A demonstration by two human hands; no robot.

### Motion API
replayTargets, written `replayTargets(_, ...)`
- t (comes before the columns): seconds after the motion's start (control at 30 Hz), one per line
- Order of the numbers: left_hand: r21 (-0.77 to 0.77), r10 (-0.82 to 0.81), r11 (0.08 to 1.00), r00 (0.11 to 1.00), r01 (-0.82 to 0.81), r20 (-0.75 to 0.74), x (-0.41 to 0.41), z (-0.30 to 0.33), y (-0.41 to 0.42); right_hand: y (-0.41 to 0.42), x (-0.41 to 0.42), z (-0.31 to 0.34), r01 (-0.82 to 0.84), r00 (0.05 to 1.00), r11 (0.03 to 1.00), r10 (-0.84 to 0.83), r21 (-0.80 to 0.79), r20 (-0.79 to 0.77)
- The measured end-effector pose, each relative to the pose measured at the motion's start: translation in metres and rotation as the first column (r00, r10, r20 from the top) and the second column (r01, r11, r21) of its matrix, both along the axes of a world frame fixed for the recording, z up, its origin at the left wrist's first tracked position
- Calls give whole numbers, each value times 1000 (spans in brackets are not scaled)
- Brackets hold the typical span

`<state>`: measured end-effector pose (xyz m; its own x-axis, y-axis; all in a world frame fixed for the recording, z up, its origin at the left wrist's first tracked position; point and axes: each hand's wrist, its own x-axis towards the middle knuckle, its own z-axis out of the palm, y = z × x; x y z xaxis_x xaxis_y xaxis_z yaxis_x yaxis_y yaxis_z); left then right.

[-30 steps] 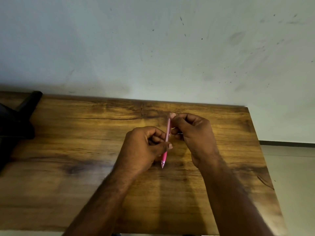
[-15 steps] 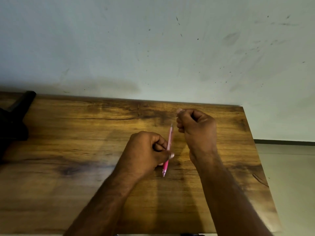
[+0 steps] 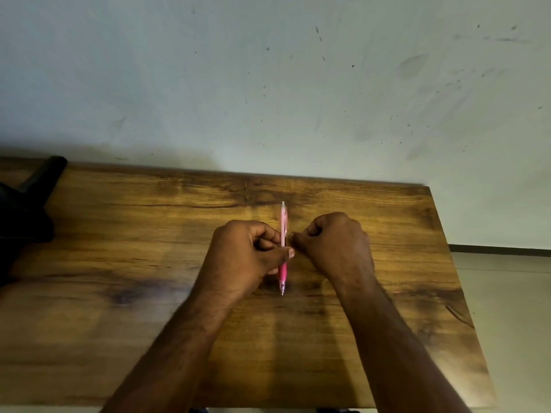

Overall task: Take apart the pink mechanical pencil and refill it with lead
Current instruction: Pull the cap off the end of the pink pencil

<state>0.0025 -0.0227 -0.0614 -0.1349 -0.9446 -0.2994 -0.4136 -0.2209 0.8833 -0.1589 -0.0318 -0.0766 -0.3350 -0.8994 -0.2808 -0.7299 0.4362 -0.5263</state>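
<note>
I see my left hand pinching the thin, smooth pink pencil, tip at 6 o'clock, over the wooden table. My right hand, at 3 o'clock, is curled tight; I cannot tell what it holds.

left hand: grips slim pink plastic mechanical pencil, tip down
right hand: fisted just beside pencil, contents hidden
surface: brown wood-grain table
far left: black object
</note>
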Motion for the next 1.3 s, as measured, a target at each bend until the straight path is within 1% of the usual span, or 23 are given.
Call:
replayTargets(0.07,6,-4,1000,1000,4,3,1,0,0,-1,-6,2,7,1000,1000,-7,-10,30)
replayTargets(0.13,15,-9,1000,1000,9,1,2,0,0,-2,-16,6,58,992,994,-47,-88,120)
replayTargets(0.2,15,-18,1000,1000,18,2,1,1,0,-3,-24,10,157,940,970,-90,-183,329)
replayTargets(0.27,19,-27,999,1000,27,0,0,2,1,-3,-26,15,226,847,956,-98,-186,523)
replayTargets(0.3,22,-35,999,999,35,-1,-2,2,1,-2,-25,16,226,813,960,-92,-167,574)
replayTargets(0.4,17,-70,997,997,70,13,-5,2,2,-2,-19,17,190,772,974,-73,-119,632)
replayTargets(0.53,7,-94,996,995,94,19,-5,2,2,-3,-16,18,194,722,975,-64,-112,688)
replayTargets(0.73,-14,-123,992,992,124,31,-7,3,5,-2,-16,18,194,730,973,-59,-123,681)
replayTargets(0.83,-9,-132,991,991,133,33,-8,3,5,-2,-15,16,203,767,968,-63,-150,638)
replayTargets(0.97,18,-162,987,986,162,32,-9,2,6,-5,-18,14,280,788,937,-101,-207,608)
replayTargets(1.03,33,-155,988,988,154,28,-7,1,6,-6,-26,11,282,843,936,-138,-209,520)
replayTargets(1.1,56,-127,991,992,125,29,-4,0,4,-5,-33,6,223,924,963,-161,-148,348)
replayTargets(1.13,65,-112,992,993,110,32,-3,0,2,-4,-34,4,193,949,976,-160,-102,271)
replayTargets(1.2,75,-91,993,995,88,40,-1,-2,1,-4,-32,0,148,976,988,-140,-34,165)
replayTargets(1.3,86,-84,993,996,80,41,-2,-4,0,-3,-25,-2,119,991,992,-117,-33,60)
